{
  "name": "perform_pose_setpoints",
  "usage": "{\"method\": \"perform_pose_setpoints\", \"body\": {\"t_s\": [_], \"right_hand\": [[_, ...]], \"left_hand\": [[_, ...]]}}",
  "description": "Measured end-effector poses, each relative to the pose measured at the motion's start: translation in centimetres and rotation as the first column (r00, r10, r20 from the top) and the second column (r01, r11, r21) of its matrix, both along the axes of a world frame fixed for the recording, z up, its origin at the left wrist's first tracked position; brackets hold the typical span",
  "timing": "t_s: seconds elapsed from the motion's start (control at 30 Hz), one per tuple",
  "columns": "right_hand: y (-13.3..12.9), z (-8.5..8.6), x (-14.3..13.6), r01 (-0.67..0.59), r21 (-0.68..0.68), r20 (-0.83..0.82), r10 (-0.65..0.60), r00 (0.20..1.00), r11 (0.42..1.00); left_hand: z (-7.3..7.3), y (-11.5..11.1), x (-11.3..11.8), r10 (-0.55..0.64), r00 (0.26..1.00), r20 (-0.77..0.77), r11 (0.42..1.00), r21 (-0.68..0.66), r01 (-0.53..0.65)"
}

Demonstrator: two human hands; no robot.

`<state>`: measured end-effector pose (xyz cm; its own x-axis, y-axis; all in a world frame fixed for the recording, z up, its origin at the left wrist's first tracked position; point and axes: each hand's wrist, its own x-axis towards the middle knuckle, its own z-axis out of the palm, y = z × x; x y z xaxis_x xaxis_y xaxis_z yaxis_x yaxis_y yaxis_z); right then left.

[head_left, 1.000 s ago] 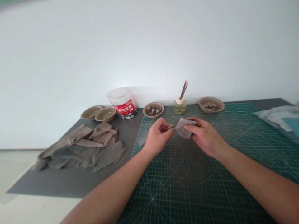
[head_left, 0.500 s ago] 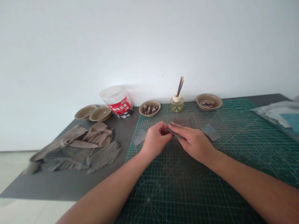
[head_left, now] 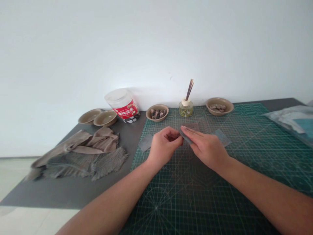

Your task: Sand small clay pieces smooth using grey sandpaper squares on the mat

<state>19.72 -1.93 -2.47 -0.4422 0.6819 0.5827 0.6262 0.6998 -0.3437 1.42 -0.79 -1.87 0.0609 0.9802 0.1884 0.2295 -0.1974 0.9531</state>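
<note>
Above the green cutting mat (head_left: 171, 202), my left hand (head_left: 166, 142) is closed in a pinch; what its fingertips hold is hidden. My right hand (head_left: 205, 145) grips a thin grey sheet (head_left: 186, 136), its fingers stretched along the top of it. The sheet's edge is close to my left fingertips. A grey square (head_left: 145, 143) lies on the mat left of my left hand. Beyond my right hand are a brownish rectangle (head_left: 193, 125) and a bluish-grey square (head_left: 222, 137), partly covered by that hand.
Along the wall stand two stacked-edge bowls (head_left: 105, 119), a clear tub with a red label (head_left: 127, 109), a bowl of stones (head_left: 157, 114), a reed diffuser (head_left: 186, 108) and a bowl of flat pieces (head_left: 219, 107). Crumpled cloth (head_left: 83, 156) lies left, a plastic bag (head_left: 293, 119) right.
My right hand and the grey sheet have shifted slightly to the right, away from my left fingertips. My left hand has moved only a little.
</note>
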Motion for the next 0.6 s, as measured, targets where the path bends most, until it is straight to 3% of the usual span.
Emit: {"method": "perform_pose_setpoints", "body": {"t_s": [0.33, 0.5, 0.6], "right_hand": [[-0.09, 0.43, 0.29, -0.021, -0.08, -0.065, 0.016, 0.998, 0.997], [0.61, 0.32, 0.68, 0.133, -0.182, -0.114, -0.156, 0.981, 0.974], [0.16, 0.49, 0.56, 0.1, -0.131, -0.194, -0.124, 0.973, 0.986]], "left_hand": [[0.23, -0.43, 0.1, -0.008, 0.998, 0.058, 1.0, 0.029, 0.006], [0.6, -0.35, 0.32, -0.027, 0.992, 0.123, 0.999, 0.02, 0.025], [0.61, -0.24, 0.3, -0.012, 0.995, 0.098, 1.0, 0.024, 0.009]]}}
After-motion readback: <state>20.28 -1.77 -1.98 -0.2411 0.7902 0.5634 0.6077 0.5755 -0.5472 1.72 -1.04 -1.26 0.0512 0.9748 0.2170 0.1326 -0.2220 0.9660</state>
